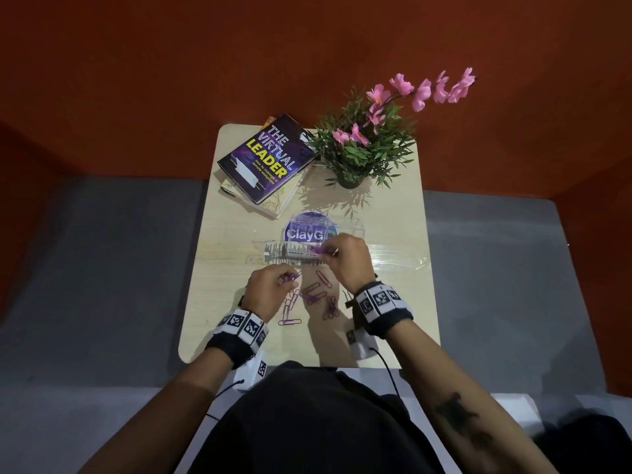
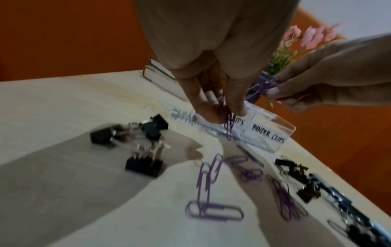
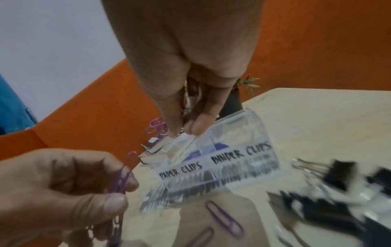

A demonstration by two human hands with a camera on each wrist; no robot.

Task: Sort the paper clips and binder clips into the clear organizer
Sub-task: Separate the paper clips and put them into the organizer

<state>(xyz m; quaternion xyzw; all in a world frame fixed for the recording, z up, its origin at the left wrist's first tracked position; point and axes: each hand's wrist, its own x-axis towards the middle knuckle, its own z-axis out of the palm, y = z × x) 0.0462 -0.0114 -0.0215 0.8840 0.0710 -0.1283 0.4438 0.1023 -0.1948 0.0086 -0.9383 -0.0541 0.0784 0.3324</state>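
Orange walls surround a pale table (image 1: 239, 268) strewn with purple clips (image 1: 314, 295). Left hand (image 1: 270, 289) and right hand (image 1: 349, 258) each pinch purple clips beside the organizer (image 3: 239, 158).

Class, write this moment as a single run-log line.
left hand pinches purple paper clips | right hand holds clips over clear organizer | binder clips unsorted on table

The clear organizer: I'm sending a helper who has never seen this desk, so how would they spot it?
Start at the small pale table with the book and potted pink flowers at its far end. In the middle, just beyond the scattered purple paper clips, stands the clear organizer. It alone is see-through, hand-lettered PAPER CLIPS and BINDER CLIPS.
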